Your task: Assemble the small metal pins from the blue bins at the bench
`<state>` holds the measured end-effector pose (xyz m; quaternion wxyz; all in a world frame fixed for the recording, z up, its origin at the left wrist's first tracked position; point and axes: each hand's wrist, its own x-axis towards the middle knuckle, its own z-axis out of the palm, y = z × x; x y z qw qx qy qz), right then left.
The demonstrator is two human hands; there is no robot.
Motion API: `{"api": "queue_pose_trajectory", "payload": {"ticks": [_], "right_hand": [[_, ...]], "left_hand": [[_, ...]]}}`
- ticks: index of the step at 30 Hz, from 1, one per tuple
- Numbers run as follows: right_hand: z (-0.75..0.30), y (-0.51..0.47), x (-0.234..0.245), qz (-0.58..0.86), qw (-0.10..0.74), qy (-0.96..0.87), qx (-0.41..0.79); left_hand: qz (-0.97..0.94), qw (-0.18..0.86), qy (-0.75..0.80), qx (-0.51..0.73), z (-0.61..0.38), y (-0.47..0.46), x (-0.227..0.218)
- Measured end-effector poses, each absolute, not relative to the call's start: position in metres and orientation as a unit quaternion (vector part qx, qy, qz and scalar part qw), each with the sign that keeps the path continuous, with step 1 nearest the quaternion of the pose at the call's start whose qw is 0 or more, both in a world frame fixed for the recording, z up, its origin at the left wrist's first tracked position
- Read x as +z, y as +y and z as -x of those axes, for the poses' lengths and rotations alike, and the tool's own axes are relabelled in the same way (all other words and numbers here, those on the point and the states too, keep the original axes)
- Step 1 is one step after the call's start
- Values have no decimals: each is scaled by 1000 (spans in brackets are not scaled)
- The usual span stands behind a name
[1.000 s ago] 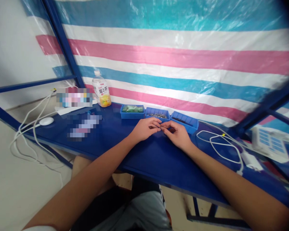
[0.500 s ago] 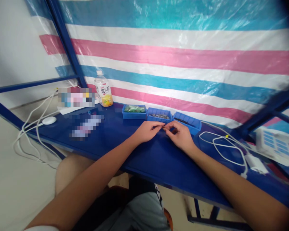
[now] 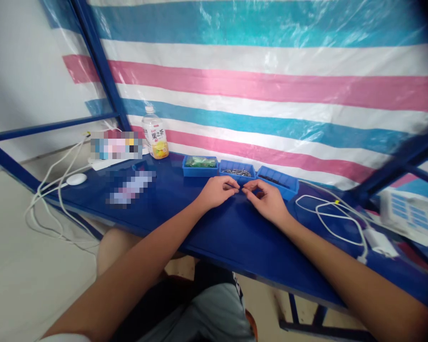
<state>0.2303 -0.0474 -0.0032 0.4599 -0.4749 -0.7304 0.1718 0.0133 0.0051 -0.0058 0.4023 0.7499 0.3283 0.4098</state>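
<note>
My left hand [image 3: 219,191] is closed in a pinch just in front of the middle blue bin [image 3: 238,179], which holds small silvery metal parts [image 3: 237,172]. Facing it across a narrow gap, my right hand [image 3: 266,197] pinches thumb and fingers together before the right blue bin [image 3: 287,191] of dark small pieces [image 3: 271,180]. Whatever sits between the fingertips of either hand is too small to name. A third blue bin [image 3: 199,172], at the left of the row, contains green plastic packets [image 3: 200,162].
The blue table [image 3: 235,237] runs along a striped plastic sheet [image 3: 253,90]. A drink bottle [image 3: 156,135] stands at the back left, near a white round object [image 3: 76,179] with cables. To the right lie a white cable [image 3: 328,223], an adapter [image 3: 380,242] and a white panelled device [image 3: 406,213].
The fingertips of my hands, together before, have drawn slightly apart, leaving a small gap. The bins keep their places on the table; the view has shifted slightly.
</note>
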Motion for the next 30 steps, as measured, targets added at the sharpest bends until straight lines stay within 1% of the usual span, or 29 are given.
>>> {"api": "queue_pose_trajectory", "payload": {"ticks": [3,9,14,16,20,23,26,30], "right_hand": [[-233,-45,-4,467,474,-724,179],[-236,-42,-7,475,437,-744,174],[-237,-39,-8,463,447,-729,232],[-237,-39,-7,452,441,-738,238],[-236,-44,-2,432,408,-776,211],[-235,-46,0,420,391,-798,183],[-235,-46,-1,438,408,-786,155],[-236,-45,-1,464,447,-757,111]], "left_hand": [[-764,397,323,393,-14,6,-7],[-762,403,309,402,-14,7,-5],[-742,435,305,409,-14,3,-2],[-742,439,301,408,-15,1,0],[-743,433,306,407,-16,-2,3],[-746,408,328,412,-15,-2,4],[-754,381,347,406,-14,-3,5],[-779,386,339,361,-14,-5,4]]}}
